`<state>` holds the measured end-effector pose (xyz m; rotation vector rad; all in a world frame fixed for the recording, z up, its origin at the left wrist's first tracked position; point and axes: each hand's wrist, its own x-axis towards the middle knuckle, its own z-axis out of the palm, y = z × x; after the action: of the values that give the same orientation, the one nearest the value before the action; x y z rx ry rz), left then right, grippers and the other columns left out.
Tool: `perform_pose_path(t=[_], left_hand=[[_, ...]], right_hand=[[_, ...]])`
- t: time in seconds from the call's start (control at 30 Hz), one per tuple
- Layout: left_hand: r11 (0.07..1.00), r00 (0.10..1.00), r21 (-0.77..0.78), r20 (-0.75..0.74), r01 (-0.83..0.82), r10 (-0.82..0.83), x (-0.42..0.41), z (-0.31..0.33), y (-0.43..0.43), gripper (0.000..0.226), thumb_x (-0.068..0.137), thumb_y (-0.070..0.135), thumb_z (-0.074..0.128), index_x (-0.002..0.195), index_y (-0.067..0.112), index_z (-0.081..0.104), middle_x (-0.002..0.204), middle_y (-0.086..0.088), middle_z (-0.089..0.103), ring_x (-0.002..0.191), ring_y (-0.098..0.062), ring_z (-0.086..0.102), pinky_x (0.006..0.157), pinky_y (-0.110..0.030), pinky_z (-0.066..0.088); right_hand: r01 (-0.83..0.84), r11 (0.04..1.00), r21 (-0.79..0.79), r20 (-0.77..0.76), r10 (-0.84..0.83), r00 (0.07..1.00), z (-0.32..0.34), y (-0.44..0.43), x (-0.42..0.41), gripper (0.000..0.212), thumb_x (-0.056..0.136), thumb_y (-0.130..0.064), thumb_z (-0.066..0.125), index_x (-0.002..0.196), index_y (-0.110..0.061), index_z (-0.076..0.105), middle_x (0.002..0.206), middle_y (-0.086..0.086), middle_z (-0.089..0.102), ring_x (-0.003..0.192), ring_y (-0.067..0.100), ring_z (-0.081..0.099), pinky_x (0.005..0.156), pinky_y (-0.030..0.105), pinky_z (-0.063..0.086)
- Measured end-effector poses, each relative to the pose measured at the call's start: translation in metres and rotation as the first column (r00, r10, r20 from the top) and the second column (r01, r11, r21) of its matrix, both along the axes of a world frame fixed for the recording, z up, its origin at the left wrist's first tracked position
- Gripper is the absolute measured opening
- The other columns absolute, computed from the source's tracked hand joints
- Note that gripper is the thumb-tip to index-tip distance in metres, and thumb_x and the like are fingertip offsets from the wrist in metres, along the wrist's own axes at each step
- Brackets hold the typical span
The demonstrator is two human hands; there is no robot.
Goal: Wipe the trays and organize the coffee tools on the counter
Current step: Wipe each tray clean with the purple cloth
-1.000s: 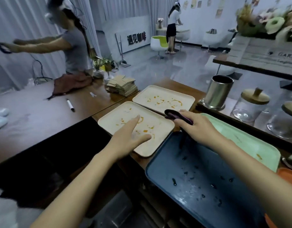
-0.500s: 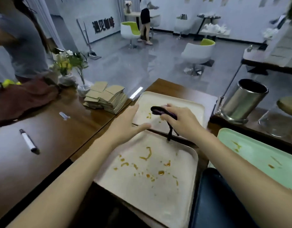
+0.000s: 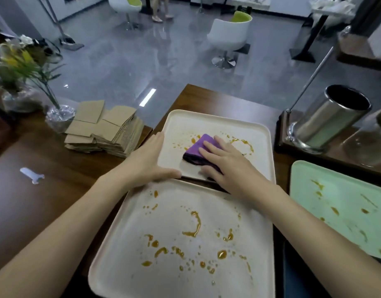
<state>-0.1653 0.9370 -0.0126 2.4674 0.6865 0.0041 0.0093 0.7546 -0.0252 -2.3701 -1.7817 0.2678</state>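
Two cream trays lie on the wooden counter, both spotted with orange-brown stains. On the far cream tray (image 3: 256, 134) a folded purple cloth (image 3: 197, 148) lies under my right hand (image 3: 226, 166), whose straight fingers press it flat onto the tray. My left hand (image 3: 149, 161) rests on that tray's near left corner, fingers straight along the left rim, thumb along the near edge. The near cream tray (image 3: 170, 274) sits just in front of me. At the right lies a stained mint green tray (image 3: 344, 201).
A stack of brown cardboard sleeves (image 3: 108, 130) sits left of the far tray, beside a glass vase with flowers (image 3: 58, 117). A steel canister (image 3: 333, 119) stands at the right on a dark board. A dark blue tray edge (image 3: 292, 276) shows at bottom right.
My right hand, which held the dark bunched cloth above the trays, has laid it folded on the far tray and pressed it flat. My left hand moved to that tray's corner. The view dipped closer.
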Motion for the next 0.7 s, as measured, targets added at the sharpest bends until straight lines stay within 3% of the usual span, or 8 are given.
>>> perform_pose_path(t=[0.1,0.17,0.3,0.53,0.7], left_hand=[[1.000,0.999,-0.010,0.034,0.025,-0.025,0.005,0.006,0.000,0.094,0.070,0.056,0.085,0.142,0.034,0.029,0.126,0.017,0.045,0.116,-0.007,0.047,0.088,-0.035,0.047],[1.000,0.999,-0.016,0.022,0.027,-0.027,0.008,0.006,0.003,0.092,0.070,0.056,0.085,0.140,0.032,0.031,0.121,0.018,0.043,0.113,-0.007,0.046,0.084,-0.031,0.043],[0.998,0.997,-0.020,0.033,0.065,-0.064,0.012,-0.003,0.011,0.095,0.068,0.060,0.084,0.142,0.033,0.030,0.124,0.018,0.043,0.116,-0.006,0.044,0.093,-0.035,0.046],[0.991,0.990,-0.008,0.040,0.135,-0.134,0.022,-0.005,0.025,0.112,0.062,0.065,0.086,0.149,0.029,0.026,0.132,0.016,0.039,0.123,-0.006,0.039,0.110,-0.039,0.039],[0.988,0.986,0.006,0.066,0.154,-0.154,0.023,-0.017,0.034,0.110,0.058,0.069,0.086,0.145,0.036,0.026,0.125,0.018,0.044,0.118,-0.005,0.042,0.101,-0.032,0.035]], right_hand=[[-0.005,1.000,-0.013,-0.048,0.005,0.999,0.003,0.000,0.002,0.051,0.109,-0.037,0.033,0.157,-0.021,0.033,0.165,-0.003,0.025,0.155,0.021,0.010,0.124,0.037,0.012],[0.013,1.000,-0.003,-0.090,-0.013,0.996,0.003,0.001,0.006,0.047,0.109,-0.035,0.036,0.155,-0.024,0.039,0.163,-0.006,0.029,0.154,0.020,0.014,0.123,0.037,0.018],[0.042,0.998,0.056,-0.141,-0.034,0.989,0.000,0.000,0.005,0.043,0.107,-0.031,0.044,0.149,-0.027,0.049,0.160,-0.007,0.035,0.152,0.018,0.021,0.120,0.040,0.024],[0.130,0.987,0.097,-0.254,-0.101,0.962,-0.005,0.007,0.003,0.038,0.106,-0.036,0.047,0.142,-0.032,0.057,0.159,-0.008,0.038,0.151,0.015,0.022,0.120,0.042,0.023],[0.154,0.986,0.060,-0.164,-0.143,0.976,-0.011,0.017,-0.007,0.042,0.107,-0.033,0.044,0.149,-0.030,0.048,0.163,-0.005,0.031,0.154,0.020,0.016,0.122,0.037,0.012]])
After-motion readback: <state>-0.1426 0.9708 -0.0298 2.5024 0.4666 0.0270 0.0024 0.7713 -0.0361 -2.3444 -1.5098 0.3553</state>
